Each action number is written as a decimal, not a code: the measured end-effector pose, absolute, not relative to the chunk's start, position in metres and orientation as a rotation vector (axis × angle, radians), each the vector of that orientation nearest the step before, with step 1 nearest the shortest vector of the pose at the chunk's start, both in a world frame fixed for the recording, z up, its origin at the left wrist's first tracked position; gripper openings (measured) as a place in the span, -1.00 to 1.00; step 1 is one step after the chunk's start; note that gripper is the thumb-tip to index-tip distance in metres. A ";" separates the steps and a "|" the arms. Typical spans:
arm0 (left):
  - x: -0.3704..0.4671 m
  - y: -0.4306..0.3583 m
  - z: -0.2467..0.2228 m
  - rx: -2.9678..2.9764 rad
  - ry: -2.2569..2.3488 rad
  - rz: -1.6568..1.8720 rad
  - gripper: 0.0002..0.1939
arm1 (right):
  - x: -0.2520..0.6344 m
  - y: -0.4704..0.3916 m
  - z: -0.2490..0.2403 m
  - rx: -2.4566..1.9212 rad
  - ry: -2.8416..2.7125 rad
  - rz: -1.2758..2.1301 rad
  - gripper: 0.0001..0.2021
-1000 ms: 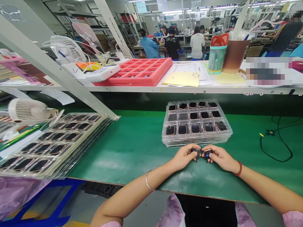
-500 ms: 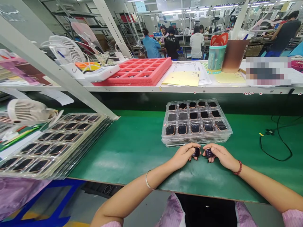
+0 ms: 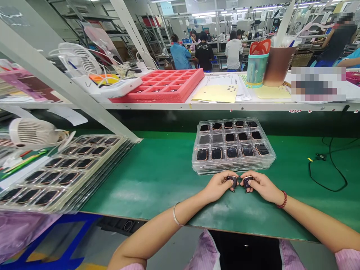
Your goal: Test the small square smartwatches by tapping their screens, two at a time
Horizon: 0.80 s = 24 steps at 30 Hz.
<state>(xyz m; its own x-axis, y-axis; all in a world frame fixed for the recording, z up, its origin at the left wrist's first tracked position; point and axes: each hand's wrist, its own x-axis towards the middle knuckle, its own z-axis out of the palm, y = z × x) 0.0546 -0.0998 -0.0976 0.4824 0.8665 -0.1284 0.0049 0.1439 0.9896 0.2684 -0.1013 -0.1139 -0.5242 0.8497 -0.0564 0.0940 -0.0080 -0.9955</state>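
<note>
My left hand (image 3: 221, 185) is closed around a smartwatch body (image 3: 233, 180) without a strap, its thumb lying on the dark screen. Close beside it, my right hand (image 3: 259, 183) grips a second smartwatch body (image 3: 247, 182), whose screen is lit with small white text; the thumb rests on its glass. Both are held just above the green table, a small gap between them. Directly behind the hands stands a stack of clear plastic trays (image 3: 234, 165). Its top tray carries rows of similar watch bodies, and two compartments at the left of the middle row show no watch.
At the left lies another stack of filled trays (image 3: 84, 187), with a white fan (image 3: 36, 133) behind it. A black cable (image 3: 334, 189) rests at the right. Above the table runs a shelf (image 3: 213, 106) with a red foam tray (image 3: 194, 84) and cups. People sit in the background.
My left thumb has shifted on its watch, and that screen now looks dark. My right thumb has moved onto the lit screen. The trays are unchanged.
</note>
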 end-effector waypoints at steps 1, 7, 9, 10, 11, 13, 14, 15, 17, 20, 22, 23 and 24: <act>0.055 -0.100 -0.098 1.285 0.882 0.754 -0.76 | 0.268 -0.101 -0.114 -0.987 -1.666 1.592 -0.77; 0.055 -0.099 -0.099 1.299 0.887 0.756 -0.77 | 0.268 -0.101 -0.114 -0.984 -1.669 1.589 -0.77; 0.055 -0.099 -0.099 1.300 0.887 0.756 -0.76 | 0.268 -0.101 -0.114 -0.985 -1.669 1.589 -0.77; 0.055 -0.099 -0.100 1.299 0.883 0.758 -0.76 | 0.268 -0.101 -0.115 -0.985 -1.669 1.590 -0.77; 0.055 -0.099 -0.100 1.298 0.879 0.760 -0.76 | 0.268 -0.101 -0.115 -0.984 -1.670 1.591 -0.77; 0.055 -0.099 -0.100 1.296 0.871 0.765 -0.77 | 0.268 -0.101 -0.115 -0.982 -1.674 1.592 -0.77; 0.056 -0.099 -0.101 1.296 0.868 0.767 -0.77 | 0.268 -0.101 -0.115 -0.982 -1.677 1.591 -0.77; 0.056 -0.099 -0.101 1.297 0.866 0.767 -0.77 | 0.268 -0.101 -0.115 -0.984 -1.679 1.589 -0.78; 0.056 -0.099 -0.102 1.299 0.864 0.766 -0.77 | 0.268 -0.101 -0.115 -0.988 -1.681 1.586 -0.78; 0.055 -0.099 -0.103 1.297 0.862 0.766 -0.77 | 0.268 -0.101 -0.114 -0.983 -1.676 1.589 -0.78; 0.055 -0.099 -0.104 1.296 0.864 0.767 -0.77 | 0.267 -0.102 -0.113 -0.979 -1.672 1.593 -0.78; 0.055 -0.099 -0.104 1.297 0.867 0.766 -0.77 | 0.267 -0.102 -0.113 -0.979 -1.670 1.595 -0.78; 0.055 -0.099 -0.103 1.300 0.870 0.765 -0.77 | 0.267 -0.102 -0.113 -0.979 -1.669 1.596 -0.78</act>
<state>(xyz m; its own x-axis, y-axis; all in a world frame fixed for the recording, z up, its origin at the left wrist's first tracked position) 0.0549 -0.0987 -0.1035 0.4818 0.8695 -0.1090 0.0032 0.1226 0.9925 0.2671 -0.1017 -0.1127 -0.5308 0.8457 -0.0543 0.0924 -0.0059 -0.9957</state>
